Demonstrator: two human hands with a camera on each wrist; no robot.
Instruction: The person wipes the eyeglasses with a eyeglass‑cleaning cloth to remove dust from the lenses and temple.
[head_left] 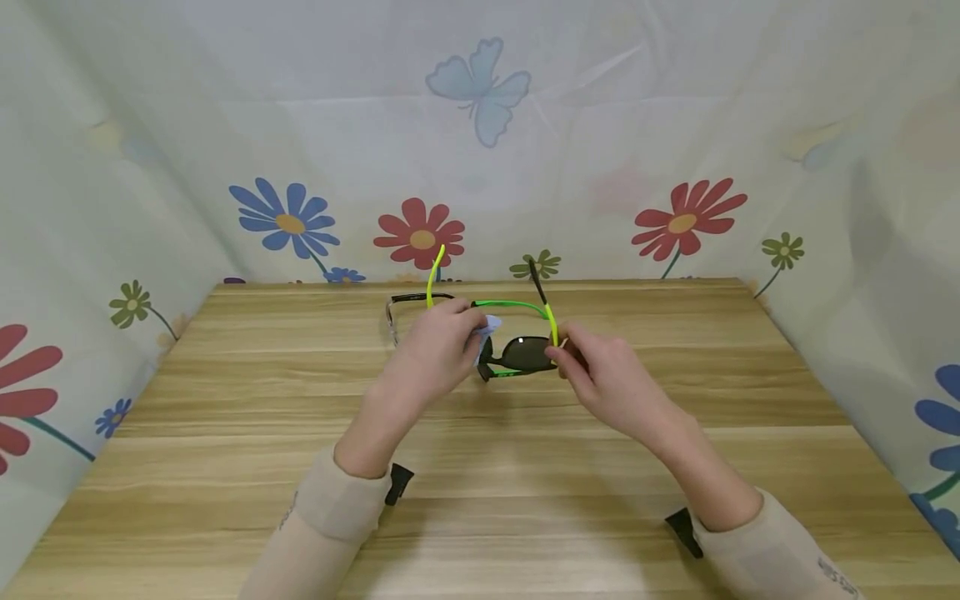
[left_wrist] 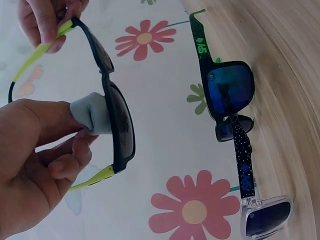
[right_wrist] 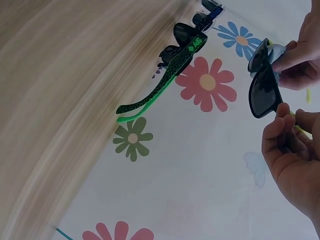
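A pair of black-framed sunglasses with dark lenses and yellow temples is held up above the table, its temples pointing away from the person. My right hand pinches one end of the frame, where a yellow temple meets it. With the left hand I grip a light blue cloth between thumb and fingers. In the left wrist view the cloth lies against the inner side of one lens. The left hand covers much of that lens in the head view.
On the wooden table, behind and below the hands, lie black sunglasses with green temples and blue-tinted lenses. Beside them is a clear-framed pair with a dark speckled temple. A flower-printed curtain borders the table's back and sides.
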